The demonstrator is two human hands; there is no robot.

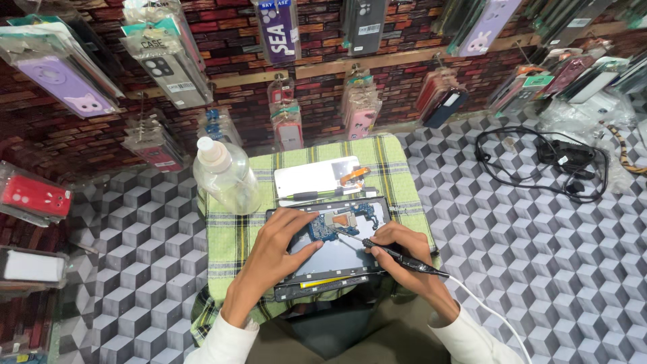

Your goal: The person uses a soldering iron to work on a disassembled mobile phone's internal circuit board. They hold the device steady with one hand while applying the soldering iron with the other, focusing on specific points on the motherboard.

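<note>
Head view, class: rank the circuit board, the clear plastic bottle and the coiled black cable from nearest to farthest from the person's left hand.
1. Circuit board: inside the opened phone, just right of the left hand, whose fingertips are at its edge.
2. Clear plastic bottle: upright on the checked cloth, up and to the left.
3. Coiled black cable: far right on the patterned surface.

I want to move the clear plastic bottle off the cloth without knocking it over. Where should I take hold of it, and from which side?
Probably best around the wide body of the clear bottle, just below its shoulder. It stands upright at the green checked cloth's left edge, and the narrow white cap offers less hold. Come from the left: the left hand and the opened phone fill the right side.
</note>
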